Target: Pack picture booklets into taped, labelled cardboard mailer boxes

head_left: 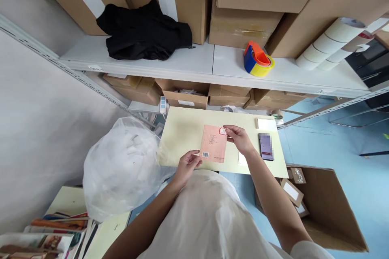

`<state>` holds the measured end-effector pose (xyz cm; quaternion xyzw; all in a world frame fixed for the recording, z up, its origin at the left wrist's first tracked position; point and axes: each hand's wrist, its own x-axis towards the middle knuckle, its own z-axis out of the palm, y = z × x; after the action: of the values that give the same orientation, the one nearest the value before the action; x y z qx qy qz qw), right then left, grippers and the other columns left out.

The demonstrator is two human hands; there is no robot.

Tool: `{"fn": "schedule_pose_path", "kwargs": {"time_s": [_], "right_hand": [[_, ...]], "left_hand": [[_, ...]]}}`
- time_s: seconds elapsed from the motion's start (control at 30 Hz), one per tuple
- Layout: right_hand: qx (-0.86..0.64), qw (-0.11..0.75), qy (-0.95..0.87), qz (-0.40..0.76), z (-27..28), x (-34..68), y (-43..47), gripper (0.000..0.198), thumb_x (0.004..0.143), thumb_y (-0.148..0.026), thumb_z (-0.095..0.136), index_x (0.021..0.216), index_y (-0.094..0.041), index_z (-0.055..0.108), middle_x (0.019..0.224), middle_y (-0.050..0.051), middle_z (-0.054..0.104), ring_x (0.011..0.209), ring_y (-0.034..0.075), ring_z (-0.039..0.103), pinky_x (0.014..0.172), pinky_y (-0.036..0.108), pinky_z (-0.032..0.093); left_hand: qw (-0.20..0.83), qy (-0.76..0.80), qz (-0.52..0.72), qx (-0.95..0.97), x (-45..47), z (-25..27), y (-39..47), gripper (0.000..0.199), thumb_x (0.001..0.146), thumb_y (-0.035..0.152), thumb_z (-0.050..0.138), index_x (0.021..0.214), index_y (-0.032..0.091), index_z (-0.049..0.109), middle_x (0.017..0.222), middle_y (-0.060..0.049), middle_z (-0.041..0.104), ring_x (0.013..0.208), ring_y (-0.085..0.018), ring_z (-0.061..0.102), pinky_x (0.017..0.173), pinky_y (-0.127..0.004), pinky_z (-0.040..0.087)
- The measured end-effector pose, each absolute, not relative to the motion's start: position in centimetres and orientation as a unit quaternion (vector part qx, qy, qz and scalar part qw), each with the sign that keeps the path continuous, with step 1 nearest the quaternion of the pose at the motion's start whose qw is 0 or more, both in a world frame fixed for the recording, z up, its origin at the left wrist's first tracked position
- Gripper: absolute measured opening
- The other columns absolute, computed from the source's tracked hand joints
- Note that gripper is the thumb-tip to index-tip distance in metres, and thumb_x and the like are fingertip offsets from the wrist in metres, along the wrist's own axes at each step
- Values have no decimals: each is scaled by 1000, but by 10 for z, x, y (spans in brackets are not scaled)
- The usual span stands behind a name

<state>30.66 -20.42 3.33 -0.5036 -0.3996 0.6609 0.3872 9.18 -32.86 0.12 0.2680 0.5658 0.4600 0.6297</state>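
A thin pink book [213, 145] is held above the pale yellow tabletop, its barcode and printed text facing up. A red-edged white label [223, 131] sits at its upper right corner. My left hand [187, 166] pinches the lower left corner. At the upper right edge, beside the label, my right hand [240, 137] grips the book between thumb and fingers. A phone [266, 146] with a lit screen lies right of my right hand. Partly under my right forearm is a white paper [242, 159].
The small table [182, 129] stands against a shelf [200, 62] carrying cardboard boxes, a black garment [146, 32] and a tape dispenser [258, 60]. A large plastic bag [121, 170] is on the left. An open carton [331, 210] holding small boxes stands at the lower right.
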Motion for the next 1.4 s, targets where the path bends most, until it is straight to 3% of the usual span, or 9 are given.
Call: {"fn": "schedule_pose_path", "kwargs": {"time_s": [0.23,0.43,0.57,0.7,0.83,0.97,1.13,1.27,1.4], "right_hand": [[-387,340,-615,598,55,317,-197,42,85,-42,56,124,-28,57,90,2,66,83,16,64,80,37,53],[-291,234,-851,369,97,312,-189,25,91,-29,50,111,-25,65,108,10,58,102,21,58,91,41,49],[-260,203,-892,308,116,300,-189,20,92,-29,48,103,-24,65,129,13,50,122,24,48,99,43,43],[-257,183,-870,379,122,290,-184,19,92,-33,49,94,-21,63,104,9,64,95,19,61,82,32,49],[-324,197,-824,420,119,281,-177,20,90,-34,48,90,-20,62,79,2,65,68,14,58,63,25,45],[-346,232,-797,437,112,268,-179,21,87,-36,51,86,-19,64,78,2,65,67,13,57,61,24,43],[-396,330,-689,509,96,263,-190,29,83,-46,57,88,-19,67,83,5,68,74,16,61,69,28,48],[-422,418,-504,627,79,273,-206,42,79,-55,61,108,-24,63,110,8,67,89,18,65,80,34,51],[-410,398,-413,709,61,270,-234,52,74,-53,69,118,-28,59,118,7,63,93,19,65,87,38,51]], "left_hand": [[605,581,470,276,88,0,-325,68,65,48,74,120,19,46,68,2,65,60,-12,62,70,-29,51],[602,577,463,300,89,9,-327,63,69,44,71,121,19,45,66,3,64,60,-11,59,70,-28,48],[629,560,438,313,88,15,-327,64,66,44,75,118,18,49,66,1,66,64,-15,63,75,-32,49],[622,545,451,335,76,21,-320,55,63,56,74,99,16,64,92,-10,73,88,-23,67,83,-36,48],[604,528,486,347,57,33,-311,63,70,72,57,93,15,70,99,-14,72,93,-25,67,83,-38,50],[533,542,477,441,53,49,-302,50,64,55,73,96,16,71,88,-9,73,83,-21,67,78,-32,52],[518,554,465,457,59,51,-298,34,69,46,70,83,15,73,77,-5,72,63,-16,63,59,-26,50],[537,555,497,395,56,41,-303,32,67,44,72,82,15,74,75,-4,72,67,-16,64,66,-26,51],[577,540,523,321,50,32,-304,36,65,47,75,86,17,74,78,-3,72,72,-16,65,69,-27,52]]}}
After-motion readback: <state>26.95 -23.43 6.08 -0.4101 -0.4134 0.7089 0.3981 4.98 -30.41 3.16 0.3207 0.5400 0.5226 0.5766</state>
